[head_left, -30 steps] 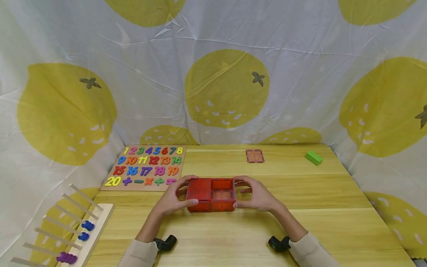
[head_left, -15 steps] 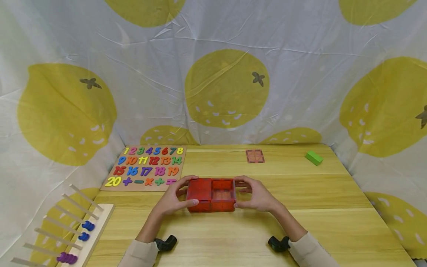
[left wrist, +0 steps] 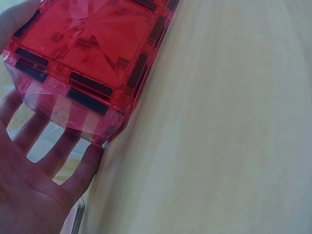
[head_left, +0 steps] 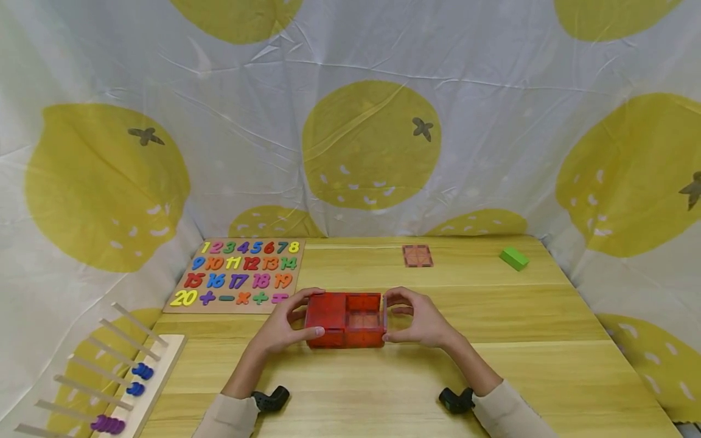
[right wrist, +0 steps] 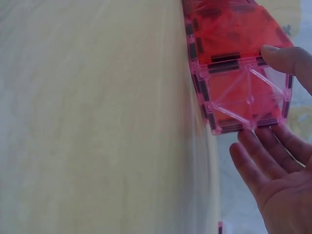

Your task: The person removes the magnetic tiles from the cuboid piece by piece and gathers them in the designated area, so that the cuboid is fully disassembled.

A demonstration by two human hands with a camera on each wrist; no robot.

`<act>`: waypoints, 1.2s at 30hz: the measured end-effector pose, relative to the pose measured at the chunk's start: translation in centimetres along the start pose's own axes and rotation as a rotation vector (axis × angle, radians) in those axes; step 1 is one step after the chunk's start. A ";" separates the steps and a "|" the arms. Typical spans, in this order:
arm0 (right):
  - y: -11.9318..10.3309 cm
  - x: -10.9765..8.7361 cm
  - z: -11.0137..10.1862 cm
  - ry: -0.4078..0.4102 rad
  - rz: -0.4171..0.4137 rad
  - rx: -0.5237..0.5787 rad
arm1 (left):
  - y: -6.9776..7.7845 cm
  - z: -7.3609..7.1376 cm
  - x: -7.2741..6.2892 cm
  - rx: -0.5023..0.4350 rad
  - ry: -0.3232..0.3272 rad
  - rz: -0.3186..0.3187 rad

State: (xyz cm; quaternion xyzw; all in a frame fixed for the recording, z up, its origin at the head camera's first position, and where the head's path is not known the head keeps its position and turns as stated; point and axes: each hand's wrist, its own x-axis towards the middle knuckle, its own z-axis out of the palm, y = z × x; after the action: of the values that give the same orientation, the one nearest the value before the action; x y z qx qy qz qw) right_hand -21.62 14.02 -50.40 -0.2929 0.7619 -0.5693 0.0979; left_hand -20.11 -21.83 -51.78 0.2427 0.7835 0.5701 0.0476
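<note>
A box of see-through red magnetic tiles (head_left: 325, 310) sits on the table between both hands. A tile covers its left half; the right half has no top, so its inside shows. My left hand (head_left: 280, 323) grips the left end, thumb on the near edge and fingers round the far side. In the left wrist view, dark magnet strips line the tile edges. My right hand (head_left: 421, 319) holds the pinkish end tile (right wrist: 243, 100) between thumb and fingertips at its opposite edges. That tile stands upright at the right end of the box.
Farther back on the table lie a loose pinkish tile (head_left: 417, 256) and a green block (head_left: 513, 258). A number board (head_left: 232, 272) lies at the back left. A wooden peg rack (head_left: 156, 377) with blue and purple beads stands at the left edge. Patterned cloth (head_left: 372, 55) hangs behind.
Both hands keep nearly the same places on the box. At the far right corner, a narrow gap now shows between the back wall and the end tile.
</note>
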 end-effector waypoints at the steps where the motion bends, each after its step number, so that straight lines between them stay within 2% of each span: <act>1: 0.0 0.0 0.0 0.009 -0.002 -0.011 | 0.0 0.0 0.0 0.000 0.000 0.000; 8: 0.0 -0.3 0.2 0.071 -0.005 -0.087 | 0.0 -0.1 -0.1 0.008 -0.003 -0.003; 14: -0.1 -0.3 0.4 0.120 -0.014 -0.095 | 0.1 -0.1 -0.2 -0.008 -0.007 -0.004; 18: -0.4 -0.4 -0.2 0.181 -0.014 -0.115 | 0.1 -0.1 -0.2 -0.006 -0.008 -0.005; 22: -0.2 -0.6 -1.6 0.242 -0.019 -0.187 | -0.1 -0.1 -0.1 -0.007 -0.010 -0.003; 27: 0.1 -1.1 -4.2 0.301 0.014 -0.265 | -0.1 -0.1 0.0 -0.005 -0.009 -0.006; 36: 1.5 -1.6 -8.5 0.317 0.099 -0.427 | 0.1 -0.1 0.0 -0.015 -0.009 -0.014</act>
State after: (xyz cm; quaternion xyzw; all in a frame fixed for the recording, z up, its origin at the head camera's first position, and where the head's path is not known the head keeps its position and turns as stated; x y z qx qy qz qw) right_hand -24.89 22.06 -49.23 -0.1763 0.8839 -0.4291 -0.0589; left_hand -20.08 -21.92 -51.68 0.2393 0.7806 0.5746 0.0568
